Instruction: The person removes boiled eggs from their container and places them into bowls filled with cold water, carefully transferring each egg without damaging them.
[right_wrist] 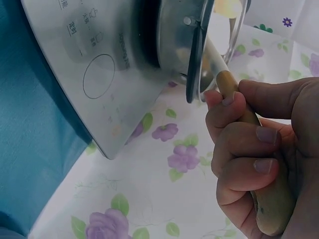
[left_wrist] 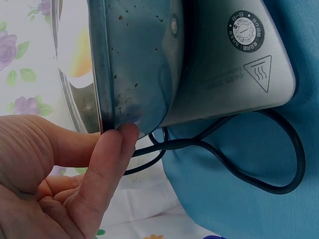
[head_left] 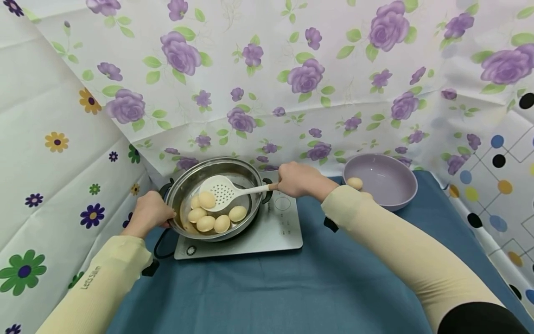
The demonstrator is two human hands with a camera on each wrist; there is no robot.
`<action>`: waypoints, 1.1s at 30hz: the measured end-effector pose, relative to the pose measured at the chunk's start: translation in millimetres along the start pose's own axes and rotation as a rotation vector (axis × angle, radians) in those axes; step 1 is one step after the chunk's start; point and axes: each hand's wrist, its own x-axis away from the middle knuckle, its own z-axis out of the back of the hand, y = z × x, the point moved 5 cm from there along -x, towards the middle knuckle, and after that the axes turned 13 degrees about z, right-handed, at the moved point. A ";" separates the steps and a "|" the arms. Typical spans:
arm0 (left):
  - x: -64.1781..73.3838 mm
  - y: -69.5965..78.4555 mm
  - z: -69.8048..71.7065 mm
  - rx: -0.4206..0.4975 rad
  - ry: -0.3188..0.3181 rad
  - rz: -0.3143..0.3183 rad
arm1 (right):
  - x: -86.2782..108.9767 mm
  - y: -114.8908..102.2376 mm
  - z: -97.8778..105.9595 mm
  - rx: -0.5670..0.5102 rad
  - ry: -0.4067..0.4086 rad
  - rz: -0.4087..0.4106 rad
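A steel pot (head_left: pixel 246 174) with black side handles holds several pale peeled-looking eggs (head_left: pixel 222 223) along its near side. My left hand (head_left: pixel 149 213) pinches the pot's left rim between thumb and fingers; the left wrist view shows the fingertips against the outer wall (left_wrist: pixel 139 64). With its fingers wrapped round the wooden handle (right_wrist: pixel 227 82), my right hand (head_left: pixel 301 180) grips a white slotted skimmer (head_left: pixel 227 191). The skimmer's perforated head is inside the pot, bowl side up, and one egg (head_left: pixel 206 199) overlaps its left edge.
Under the pot is a silver induction cooker (head_left: pixel 288 227), its black cord (left_wrist: pixel 279 189) looping out at the left. A purple bowl (head_left: pixel 385 178) with an egg (head_left: pixel 354 183) at its left side stands at the back right, partly behind the right sleeve. Flowered sheets (head_left: pixel 267 69) hang behind the blue cloth (head_left: pixel 267 292).
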 end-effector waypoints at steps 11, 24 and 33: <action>0.3 -0.4 0.1 0.008 0.000 -0.010 | 7.3 5.1 14.7 -0.087 0.012 0.013; 1.0 -1.1 -1.6 0.010 0.001 -0.004 | 17.5 9.5 26.5 -0.118 0.037 0.031; 0.0 -0.6 -2.3 0.006 0.004 -0.006 | 22.6 16.5 29.8 -0.140 0.068 0.047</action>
